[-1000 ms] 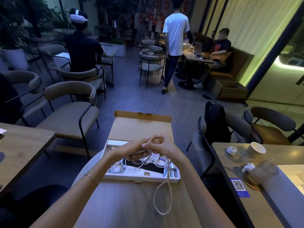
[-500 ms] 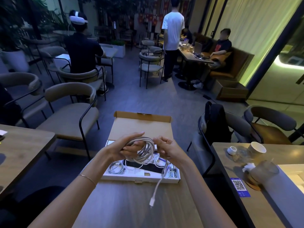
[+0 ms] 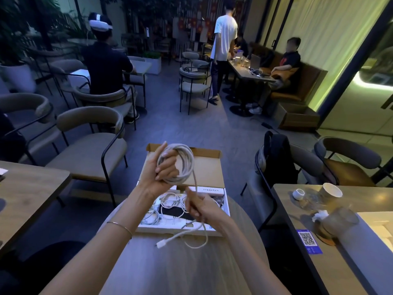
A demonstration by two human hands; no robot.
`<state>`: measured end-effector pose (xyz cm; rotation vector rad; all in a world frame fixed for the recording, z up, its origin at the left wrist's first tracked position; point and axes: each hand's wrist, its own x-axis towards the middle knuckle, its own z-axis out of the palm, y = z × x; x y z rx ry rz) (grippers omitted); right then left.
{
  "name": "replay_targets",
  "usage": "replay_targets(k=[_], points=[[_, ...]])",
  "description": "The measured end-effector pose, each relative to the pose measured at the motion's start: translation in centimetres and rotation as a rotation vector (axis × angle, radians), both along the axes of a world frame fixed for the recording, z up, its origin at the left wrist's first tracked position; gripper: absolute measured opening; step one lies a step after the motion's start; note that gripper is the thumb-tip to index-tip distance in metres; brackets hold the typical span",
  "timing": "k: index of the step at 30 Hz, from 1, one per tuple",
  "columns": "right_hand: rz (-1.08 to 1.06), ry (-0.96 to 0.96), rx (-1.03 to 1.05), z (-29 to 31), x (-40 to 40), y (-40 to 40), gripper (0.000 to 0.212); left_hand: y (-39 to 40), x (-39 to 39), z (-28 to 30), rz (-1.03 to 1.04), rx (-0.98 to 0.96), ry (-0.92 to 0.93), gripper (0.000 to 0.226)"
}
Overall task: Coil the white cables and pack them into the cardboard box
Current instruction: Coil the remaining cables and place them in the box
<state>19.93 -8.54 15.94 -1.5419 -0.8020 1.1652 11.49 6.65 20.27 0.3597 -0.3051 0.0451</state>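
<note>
A light, limp white cable (image 3: pixel 180 165) is held coiled around the left hand (image 3: pixel 158 173) fingers above the cardboard box (image 3: pixel 212 173); its slack tail is pinched by the right hand (image 3: pixel 198 206) fingers — best gripped across all loops.

Cardboard box (image 3: pixel 209 167) on near table (image 3: pixel 161 269), coiled cables (image 3: pixel 170 202) inside. Chair (image 3: pixel 89 150) far left of box, backpack (image 3: pixel 278 160) on chair right, cup (image 3: pixel 331 191) on right table (image 3: pixel 372 201).
</note>
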Motion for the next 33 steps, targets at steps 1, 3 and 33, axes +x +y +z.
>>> replay_targets(k=[1, 3, 33], points=[[0.053, -0.106, -0.068, -0.3, -0.4, -0.1, 0.051, 0.5, 0.2, 0.0, 0.054, -0.032, -0.016, 0.049], [0.162, -0.235, -0.168, -1.4, -1.1, -0.5, 0.046, 1.6, 0.3, 0.3, 0.143, -0.072, -0.038, 0.05], [0.153, 0.03, -0.028, 3.2, 1.6, -0.2, 0.036, -2.2, -2.5, -3.4, 0.141, 1.348, 0.57, 0.063]])
